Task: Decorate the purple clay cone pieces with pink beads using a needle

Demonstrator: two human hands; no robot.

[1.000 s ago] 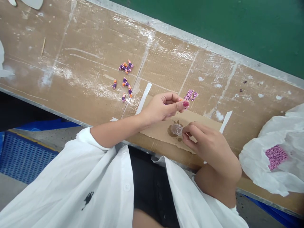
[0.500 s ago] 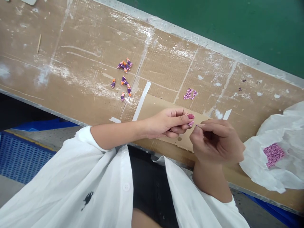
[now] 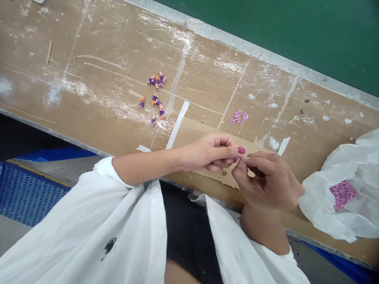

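Observation:
My left hand (image 3: pixel 211 153) is pinched shut over a loose cardboard piece (image 3: pixel 189 136) near the bench's front edge, holding something tiny I cannot make out. My right hand (image 3: pixel 266 179) is also pinched, its fingertips meeting the left hand's fingertips. A small pile of pink-and-white bits (image 3: pixel 238 117) lies just beyond the hands. Several small purple-and-orange figures (image 3: pixel 154 96) are scattered further left on the bench.
The work surface is a cardboard-covered bench (image 3: pixel 103 59) with white smears and strips of tape (image 3: pixel 177 125). A white plastic bag (image 3: pixel 346 213) holding a heap of pink bits (image 3: pixel 342 193) sits at the right. A thin wooden stick (image 3: pixel 49 51) lies far left. A blue crate (image 3: pixel 28 193) stands below.
A second ago my right hand was at a small clear cup on the cardboard piece; it has risen to meet my left hand, which drew back toward me. The cup is now hidden.

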